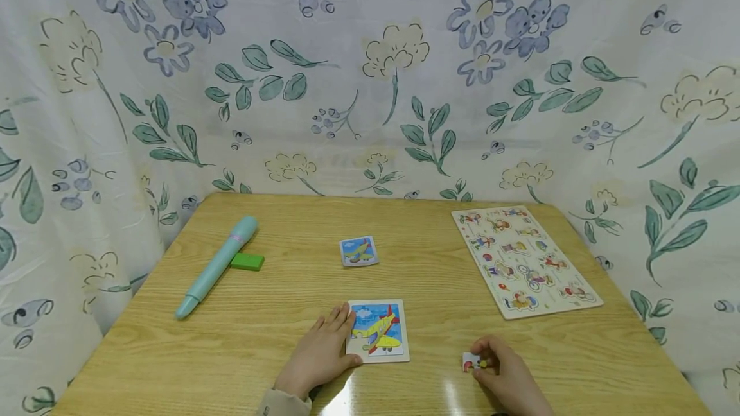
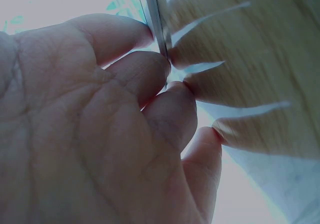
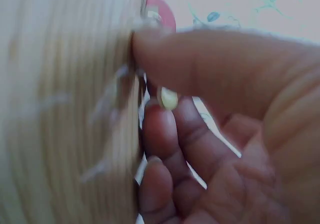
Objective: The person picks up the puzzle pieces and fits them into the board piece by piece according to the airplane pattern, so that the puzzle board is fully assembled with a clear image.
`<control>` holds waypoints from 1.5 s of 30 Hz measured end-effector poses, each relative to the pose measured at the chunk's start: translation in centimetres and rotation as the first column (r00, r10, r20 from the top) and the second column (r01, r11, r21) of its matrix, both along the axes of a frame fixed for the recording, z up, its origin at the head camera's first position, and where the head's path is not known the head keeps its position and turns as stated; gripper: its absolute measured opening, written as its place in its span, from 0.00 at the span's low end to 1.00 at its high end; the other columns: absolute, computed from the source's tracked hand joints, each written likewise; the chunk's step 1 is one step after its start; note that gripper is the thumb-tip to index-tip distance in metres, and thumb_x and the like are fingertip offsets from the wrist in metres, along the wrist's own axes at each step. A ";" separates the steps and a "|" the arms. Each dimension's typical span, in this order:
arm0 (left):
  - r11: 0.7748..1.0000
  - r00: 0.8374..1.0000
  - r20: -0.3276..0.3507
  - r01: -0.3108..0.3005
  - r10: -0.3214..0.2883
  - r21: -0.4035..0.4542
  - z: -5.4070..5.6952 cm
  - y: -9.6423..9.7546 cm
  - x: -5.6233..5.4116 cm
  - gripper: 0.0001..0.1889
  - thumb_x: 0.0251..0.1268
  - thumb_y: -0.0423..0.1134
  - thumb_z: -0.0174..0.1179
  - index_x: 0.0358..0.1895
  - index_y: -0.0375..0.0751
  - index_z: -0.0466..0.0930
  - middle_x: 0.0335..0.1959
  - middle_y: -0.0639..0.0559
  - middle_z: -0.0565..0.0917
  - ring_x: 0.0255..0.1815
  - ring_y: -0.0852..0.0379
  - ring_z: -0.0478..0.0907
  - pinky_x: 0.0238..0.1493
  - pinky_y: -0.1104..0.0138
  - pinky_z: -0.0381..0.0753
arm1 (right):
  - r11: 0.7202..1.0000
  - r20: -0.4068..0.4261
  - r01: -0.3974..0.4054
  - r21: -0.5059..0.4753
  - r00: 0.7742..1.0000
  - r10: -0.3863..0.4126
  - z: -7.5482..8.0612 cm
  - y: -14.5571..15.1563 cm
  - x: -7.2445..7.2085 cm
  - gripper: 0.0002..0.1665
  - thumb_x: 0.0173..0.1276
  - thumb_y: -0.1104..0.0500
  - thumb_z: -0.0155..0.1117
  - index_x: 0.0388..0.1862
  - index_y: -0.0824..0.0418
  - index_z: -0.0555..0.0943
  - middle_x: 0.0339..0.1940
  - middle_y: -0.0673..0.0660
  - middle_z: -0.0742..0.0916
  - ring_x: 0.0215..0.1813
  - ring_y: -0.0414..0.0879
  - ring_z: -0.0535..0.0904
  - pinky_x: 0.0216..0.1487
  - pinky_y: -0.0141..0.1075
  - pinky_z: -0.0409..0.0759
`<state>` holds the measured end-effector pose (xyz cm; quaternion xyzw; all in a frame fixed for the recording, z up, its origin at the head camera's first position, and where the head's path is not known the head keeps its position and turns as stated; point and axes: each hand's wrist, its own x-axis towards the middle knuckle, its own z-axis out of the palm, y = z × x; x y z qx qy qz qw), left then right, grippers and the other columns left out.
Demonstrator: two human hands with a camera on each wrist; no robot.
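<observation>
My left hand (image 1: 325,350) lies with its fingers spread along the left edge of a square airplane jigsaw puzzle (image 1: 378,329). Its thumb is at the lower left corner of the frame. In the left wrist view the fingertips (image 2: 205,134) reach the wooden tabletop. Right of the puzzle, my right hand (image 1: 505,371) pinches a small white, red and yellow puzzle piece (image 1: 470,361) between thumb and fingers, close over the table. In the right wrist view the thumb covers much of that piece, and a pale yellow bit (image 3: 169,99) shows below the thumb.
A small airplane picture card (image 1: 358,251) lies behind the puzzle. A wooden board with cartoon figures (image 1: 526,262) is at the right. To the left lie a long teal pen-shaped object (image 1: 216,268) and a green block (image 1: 247,262). A flowered curtain (image 1: 370,82) stands behind the table (image 1: 231,352).
</observation>
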<state>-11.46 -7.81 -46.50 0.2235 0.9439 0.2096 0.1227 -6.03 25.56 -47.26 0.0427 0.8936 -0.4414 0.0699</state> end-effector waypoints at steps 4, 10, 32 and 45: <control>1.000 1.000 -0.001 0.001 -0.001 -0.002 0.0 0.0 0.0 0.45 0.58 0.56 0.64 0.73 0.33 0.59 0.77 0.37 0.57 0.77 0.38 0.54 0.74 0.42 0.55 | 0.996 -0.008 0.092 0.021 0.996 -0.091 0.1 -0.3 0.1 0.14 0.59 0.70 0.67 0.43 0.61 0.80 0.36 0.51 0.83 0.33 0.33 0.72 0.36 0.26 0.74; 1.000 1.000 0.001 -0.002 0.002 0.002 -0.1 0.0 0.0 0.45 0.58 0.56 0.64 0.73 0.33 0.59 0.77 0.38 0.56 0.78 0.38 0.53 0.75 0.42 0.55 | 0.990 -0.026 0.120 0.077 0.993 -0.119 0.2 -0.4 0.0 0.14 0.66 0.68 0.61 0.48 0.56 0.83 0.44 0.49 0.86 0.37 0.32 0.74 0.40 0.27 0.76; 1.000 1.000 -0.023 0.006 -0.006 -0.002 -0.3 -0.1 -0.1 0.45 0.58 0.57 0.64 0.73 0.32 0.59 0.76 0.37 0.57 0.77 0.38 0.54 0.74 0.41 0.56 | 0.991 -0.038 0.082 -0.103 0.996 -0.086 1.6 -1.4 -1.6 0.13 0.66 0.65 0.62 0.50 0.66 0.80 0.30 0.53 0.86 0.29 0.34 0.77 0.34 0.26 0.75; 1.000 1.000 -0.002 0.002 -0.002 -0.006 -0.3 -0.1 0.0 0.45 0.58 0.57 0.64 0.73 0.34 0.59 0.77 0.38 0.56 0.78 0.39 0.53 0.75 0.42 0.55 | 0.974 -0.131 -0.192 -0.117 0.975 0.177 4.2 -4.1 -6.9 0.17 0.71 0.58 0.58 0.55 0.65 0.79 0.35 0.56 0.84 0.38 0.45 0.80 0.40 0.32 0.80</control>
